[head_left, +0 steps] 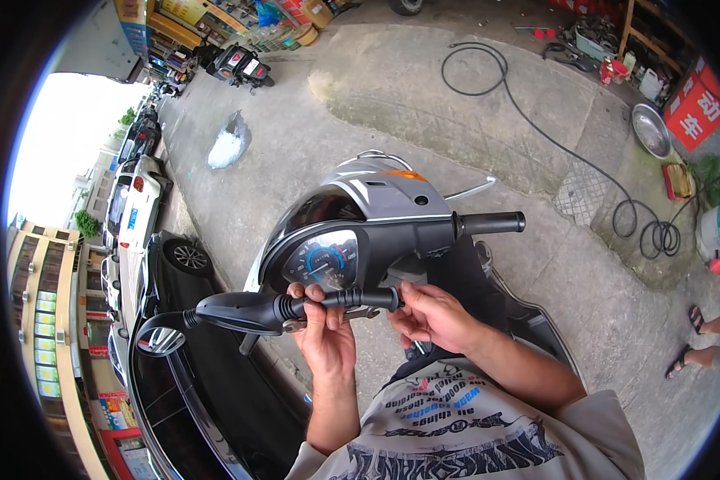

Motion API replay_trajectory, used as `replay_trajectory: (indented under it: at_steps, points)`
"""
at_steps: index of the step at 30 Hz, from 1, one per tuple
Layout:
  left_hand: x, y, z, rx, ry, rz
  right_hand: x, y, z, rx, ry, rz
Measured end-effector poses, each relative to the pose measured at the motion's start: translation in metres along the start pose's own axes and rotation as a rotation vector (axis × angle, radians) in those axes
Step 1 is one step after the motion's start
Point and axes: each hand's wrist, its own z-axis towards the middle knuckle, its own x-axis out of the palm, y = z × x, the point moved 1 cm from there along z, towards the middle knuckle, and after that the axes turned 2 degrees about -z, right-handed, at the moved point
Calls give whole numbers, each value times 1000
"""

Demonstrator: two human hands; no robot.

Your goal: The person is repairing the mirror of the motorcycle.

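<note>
Across the near side of a grey and black scooter [400, 196] lies a black ribbed grip [348, 298], running into a tapered black housing [240, 312] on its left. My left hand [326, 340] is closed around the grip, thumb in front and fingertips over the top. My right hand [440, 318] pinches the flanged right end of the grip between thumb and forefinger. A metal lever [364, 314] shows just under it. Beyond my hands is the scooter's round-dialled instrument panel [324, 260]. The other handlebar grip [492, 224] sticks out to the right.
A black car [216, 384] stands close on the left, with a round mirror [162, 336] before it. A dark hose [536, 120] snakes over concrete at right, near a metal basin [652, 130]. Another person's sandalled feet [680, 360] are at far right. A motorcycle [240, 66] is parked farther off.
</note>
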Motion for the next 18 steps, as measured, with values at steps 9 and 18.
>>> replay_trajectory:
  at_steps: [9,18]
  points:
    - [5,1,4,-4,-15,-8,3,1,1,-118,-93,-89]
    - [9,1,8,-5,-8,13,3,5,3,-186,-104,-115]
